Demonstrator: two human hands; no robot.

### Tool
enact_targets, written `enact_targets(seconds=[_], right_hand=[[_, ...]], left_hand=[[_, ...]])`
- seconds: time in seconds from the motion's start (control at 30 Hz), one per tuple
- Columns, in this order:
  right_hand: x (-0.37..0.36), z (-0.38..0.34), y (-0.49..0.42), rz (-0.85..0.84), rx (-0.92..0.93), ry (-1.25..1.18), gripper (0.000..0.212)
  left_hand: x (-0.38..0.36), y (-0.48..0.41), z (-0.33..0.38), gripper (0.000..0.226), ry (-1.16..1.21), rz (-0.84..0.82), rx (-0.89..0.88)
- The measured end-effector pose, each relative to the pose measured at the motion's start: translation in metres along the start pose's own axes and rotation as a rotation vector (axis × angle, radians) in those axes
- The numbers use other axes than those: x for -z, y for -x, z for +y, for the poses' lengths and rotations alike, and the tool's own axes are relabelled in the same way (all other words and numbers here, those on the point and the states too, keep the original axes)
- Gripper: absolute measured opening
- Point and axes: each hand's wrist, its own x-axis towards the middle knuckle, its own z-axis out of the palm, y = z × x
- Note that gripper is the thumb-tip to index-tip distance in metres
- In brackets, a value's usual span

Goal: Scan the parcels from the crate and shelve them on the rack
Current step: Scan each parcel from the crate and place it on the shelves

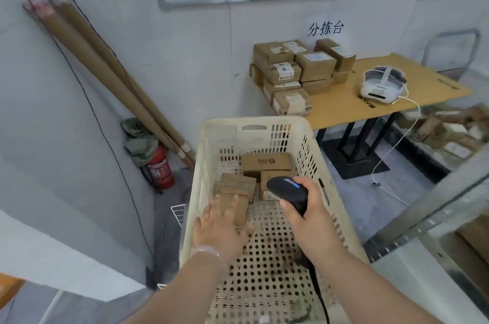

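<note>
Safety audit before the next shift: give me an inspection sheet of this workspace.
Surface: crate floor perforated, grimy, mostly bare.
Job's things: few parcels at crate's far end; scanner; rack at right.
Clutter: parcel stack and headset on table.
Hands: left hand open over a parcel; right hand grips scanner.
Cables: scanner's black cable runs down over crate; headset's white cable trails to floor.
Surroundings: extinguisher and cardboard tubes in corner.

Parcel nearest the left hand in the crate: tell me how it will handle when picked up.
The parcel looks like a cardboard box, so probably stiff, not floppy. It is small, so likely light enough for the open left hand alone. With flat faces it should slide on the crate floor rather than roll.
</note>
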Motion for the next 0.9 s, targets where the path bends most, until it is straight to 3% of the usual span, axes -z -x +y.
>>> enact_targets(seconds=[0.2,0.4,0.9], right_hand=[[-0.047,0.025,-0.062,-0.015,-0.135,0.002,0.045],[-0.09,0.072,-0.11,-0.05,-0.279,0.047,0.045],[-0.179,0.178,-0.179,-0.188,-0.419,-0.103,0.042]], left_hand=[[-0.032,-0.079,-0.022,0.077,0.032,-0.106,0.049],[-0.076,-0.14,-0.032,0.074,0.13,-0.161,0.213],[-0.157,-0.229,-0.053,0.085,0.242,-0.199,0.489]])
